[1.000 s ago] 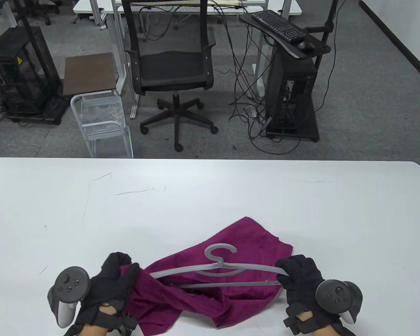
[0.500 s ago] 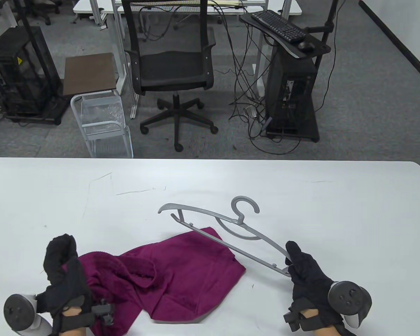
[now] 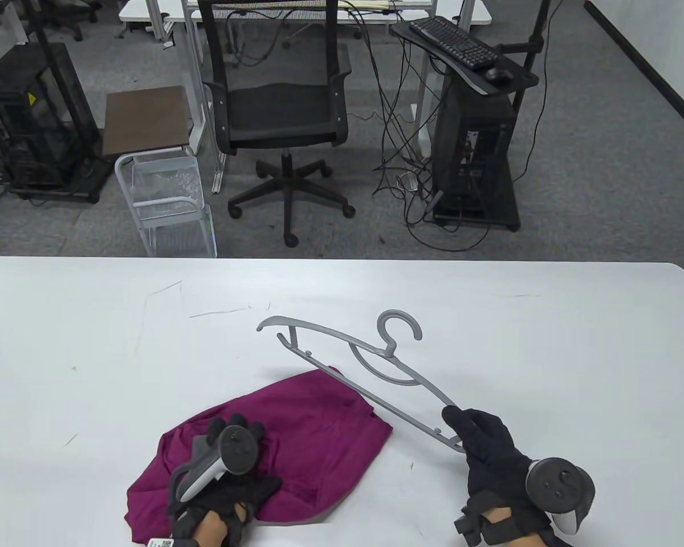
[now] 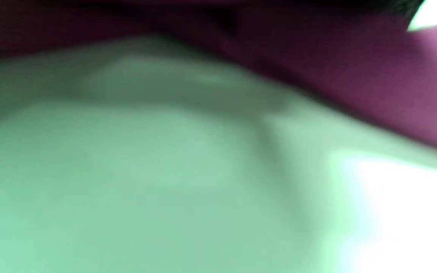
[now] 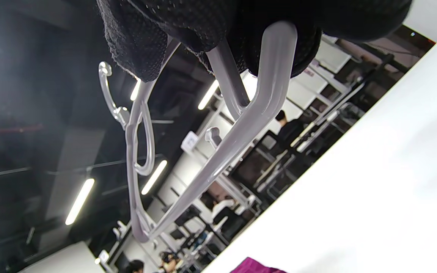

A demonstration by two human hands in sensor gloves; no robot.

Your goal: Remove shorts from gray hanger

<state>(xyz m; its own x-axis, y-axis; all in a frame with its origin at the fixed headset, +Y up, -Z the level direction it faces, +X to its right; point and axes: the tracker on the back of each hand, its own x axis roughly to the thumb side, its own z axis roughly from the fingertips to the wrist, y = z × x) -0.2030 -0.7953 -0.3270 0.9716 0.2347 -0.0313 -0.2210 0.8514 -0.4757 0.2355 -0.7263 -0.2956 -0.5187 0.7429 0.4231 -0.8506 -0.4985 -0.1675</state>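
The magenta shorts [image 3: 313, 433] lie crumpled on the white table [image 3: 91, 353], free of the hanger. My left hand [image 3: 233, 428] rests palm down on their left part, fingers spread. The left wrist view is blurred and shows only magenta cloth [image 4: 355, 76] over the table. My right hand [image 3: 461, 427] grips the right end of the gray hanger [image 3: 370, 364], which slants up to the left above the table, its hook [image 3: 400, 325] pointing away. The right wrist view shows my gloved fingers [image 5: 188, 22] closed around the hanger's end [image 5: 241, 132].
The table's far edge [image 3: 342, 260] runs across the middle of the table view. Beyond it stand an office chair [image 3: 282, 108], a small side cart [image 3: 159, 171] and a computer stand [image 3: 479, 131].
The shorts came off the hanger and now lie flat. My left hand swung left with them, then came back to rest on top. My right hand carried the hanger up and away.
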